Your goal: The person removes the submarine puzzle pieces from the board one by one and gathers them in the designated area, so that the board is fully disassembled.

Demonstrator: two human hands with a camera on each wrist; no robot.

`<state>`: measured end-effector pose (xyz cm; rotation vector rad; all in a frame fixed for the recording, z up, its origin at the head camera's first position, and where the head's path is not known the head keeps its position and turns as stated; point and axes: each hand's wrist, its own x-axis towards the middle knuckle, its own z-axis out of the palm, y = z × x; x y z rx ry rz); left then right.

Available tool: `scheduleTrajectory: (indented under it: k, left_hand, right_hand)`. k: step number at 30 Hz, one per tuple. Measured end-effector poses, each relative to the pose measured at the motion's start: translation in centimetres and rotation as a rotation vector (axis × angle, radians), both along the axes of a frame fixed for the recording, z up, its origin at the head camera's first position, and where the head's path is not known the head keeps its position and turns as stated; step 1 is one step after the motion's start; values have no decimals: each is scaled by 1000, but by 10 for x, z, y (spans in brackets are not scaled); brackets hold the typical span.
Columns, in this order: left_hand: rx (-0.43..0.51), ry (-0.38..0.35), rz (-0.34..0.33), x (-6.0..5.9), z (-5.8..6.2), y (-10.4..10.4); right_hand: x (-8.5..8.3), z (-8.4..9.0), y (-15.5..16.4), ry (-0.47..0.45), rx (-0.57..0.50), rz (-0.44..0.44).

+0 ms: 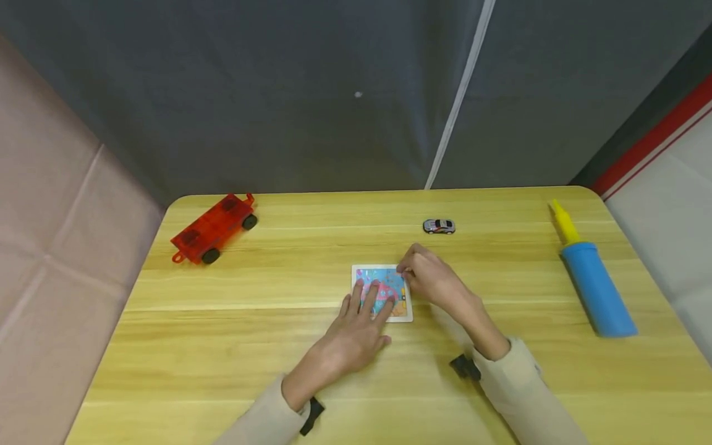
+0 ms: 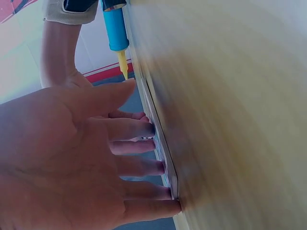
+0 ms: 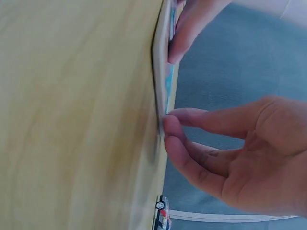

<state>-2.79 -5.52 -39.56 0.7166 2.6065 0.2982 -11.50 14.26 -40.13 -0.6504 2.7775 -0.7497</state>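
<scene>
A small square picture board (image 1: 408,312) with a white border and a blue, pink and orange picture lies flat on the table. My left hand (image 1: 356,334) rests on it from the lower left, fingers spread and fairly straight over the picture. In the left wrist view those fingers (image 2: 139,167) reach down to the board's face. The right hand (image 1: 436,278) is at the board's upper right corner, thumb and curled fingertips pinching there. The right wrist view shows the fingertips (image 3: 177,143) meeting at the corner of the board (image 3: 160,81); they hide the corner itself.
On the wooden table (image 1: 222,352), a red toy wagon (image 1: 211,228) with black wheels stands at the back left. A small silver toy car (image 1: 439,226) sits behind the right hand. A blue hand pump (image 1: 597,287) with a yellow nozzle lies at the right. A dark curtain (image 1: 250,105) hangs behind.
</scene>
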Motion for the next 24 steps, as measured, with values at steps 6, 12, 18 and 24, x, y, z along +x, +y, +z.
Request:
scheduleTrajectory:
  k: [6, 12, 18, 24]
  left_hand:
    - [-11, 12, 4, 1, 1, 1]
    - [-13, 1, 13, 2, 1, 2]
    - [-10, 2, 16, 3, 1, 2]
    - [-20, 6, 10, 2, 2, 3]
  right_hand:
    - [1, 3, -1, 17, 18, 22]
    - [-1, -1, -4, 6, 28, 14]
    - [-2, -3, -4, 5, 14, 2]
    - [-5, -4, -7, -57, -41, -48]
